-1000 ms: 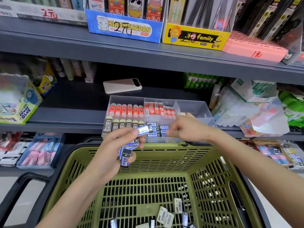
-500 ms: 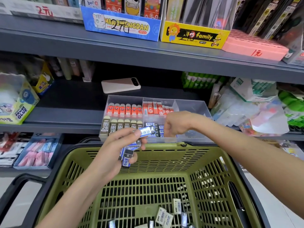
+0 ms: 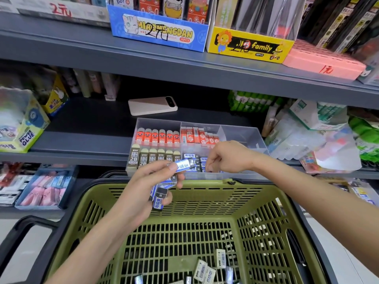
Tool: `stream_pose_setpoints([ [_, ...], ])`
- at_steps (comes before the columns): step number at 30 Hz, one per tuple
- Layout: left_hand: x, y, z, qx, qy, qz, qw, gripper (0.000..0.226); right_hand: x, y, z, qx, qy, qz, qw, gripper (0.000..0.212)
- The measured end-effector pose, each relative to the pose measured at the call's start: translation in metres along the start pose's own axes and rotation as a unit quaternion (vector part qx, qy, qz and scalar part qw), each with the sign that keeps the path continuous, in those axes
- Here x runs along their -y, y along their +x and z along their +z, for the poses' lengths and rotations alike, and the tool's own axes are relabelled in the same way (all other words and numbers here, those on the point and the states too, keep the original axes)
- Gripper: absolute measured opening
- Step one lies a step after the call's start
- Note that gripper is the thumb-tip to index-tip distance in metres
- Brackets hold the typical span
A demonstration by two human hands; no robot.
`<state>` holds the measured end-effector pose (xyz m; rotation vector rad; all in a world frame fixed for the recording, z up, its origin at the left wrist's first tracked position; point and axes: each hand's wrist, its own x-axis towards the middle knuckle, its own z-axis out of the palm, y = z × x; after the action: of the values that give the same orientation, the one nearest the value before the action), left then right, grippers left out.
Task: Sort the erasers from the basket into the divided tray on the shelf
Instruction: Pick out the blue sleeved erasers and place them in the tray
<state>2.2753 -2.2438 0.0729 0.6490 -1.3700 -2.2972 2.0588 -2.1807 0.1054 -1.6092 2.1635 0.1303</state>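
Note:
My left hand (image 3: 143, 187) grips several blue-sleeved erasers above the far rim of the green basket (image 3: 266, 203). One blue eraser (image 3: 183, 165) sticks out between its thumb and fingers; another (image 3: 159, 199) pokes out below. My right hand (image 3: 227, 157) hangs over the front middle compartment of the clear divided tray (image 3: 246, 136). Its curled fingertips dip among the blue erasers stored there (image 3: 189, 155); whether they pinch one is hidden. More erasers (image 3: 205, 270) lie on the basket floor. Red erasers (image 3: 158, 136), orange ones (image 3: 196, 137) and 2B erasers (image 3: 143, 158) fill other compartments.
A pale phone-like slab (image 3: 152, 105) lies on the shelf behind the tray. Glue boxes (image 3: 22, 128) stand at the left and plastic-wrapped packs (image 3: 307, 138) crowd the tray's right side. The tray's right compartments hold nothing. A bin of pink items (image 3: 45, 189) sits lower left.
My right hand has drawn a little left and down into the blue-eraser compartment, its fingers curling under. My left hand has kept its bundle nearly still.

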Motion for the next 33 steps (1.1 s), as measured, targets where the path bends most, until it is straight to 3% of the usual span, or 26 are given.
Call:
stream_pose_setpoints([
  [4,0.001,0.0,0.001,0.005,0.012,0.002,1.0,0.023,-0.006,-0.008,0.001,0.003,0.112,0.022,0.993,0.031],
  [7,0.003,0.001,0.002,0.006,0.011,0.005,1.0,0.027,-0.007,-0.019,0.004,0.005,0.126,0.019,0.992,0.033],
  [10,0.004,0.001,0.002,0.007,0.011,0.002,1.0,0.027,0.002,-0.031,0.007,-0.09,0.094,-0.024,0.991,0.021],
  [12,0.005,0.0,0.003,0.008,0.019,-0.001,1.0,0.029,0.018,-0.043,0.005,-0.16,0.225,-0.082,0.957,0.018],
  [14,0.005,-0.001,0.004,0.008,0.025,-0.003,1.0,0.03,0.034,-0.051,0.001,-0.163,0.34,-0.116,0.919,0.015],
  [18,0.006,-0.001,0.007,0.008,0.009,-0.017,1.0,0.028,0.047,-0.053,0.005,-0.115,0.409,-0.089,0.901,0.017],
  [21,0.007,-0.002,0.009,0.029,-0.061,-0.049,0.996,0.028,0.047,-0.057,0.007,-0.101,0.487,-0.113,0.86,0.017],
  [25,0.003,0.0,0.016,0.073,-0.121,-0.09,0.986,0.031,0.05,-0.06,0.009,-0.129,0.528,-0.176,0.82,0.018],
  [28,0.0,0.002,0.017,0.092,-0.112,-0.097,0.985,0.036,0.038,-0.053,0.001,-0.186,0.533,-0.142,0.813,0.02],
  [30,0.0,0.001,0.012,0.087,-0.112,-0.092,0.986,0.039,0.02,-0.044,-0.01,-0.216,0.503,-0.105,0.83,0.019],
  [33,0.001,0.0,0.003,0.061,-0.128,-0.09,0.986,0.039,-0.003,-0.026,-0.018,-0.178,0.322,-0.036,0.929,0.022],
])
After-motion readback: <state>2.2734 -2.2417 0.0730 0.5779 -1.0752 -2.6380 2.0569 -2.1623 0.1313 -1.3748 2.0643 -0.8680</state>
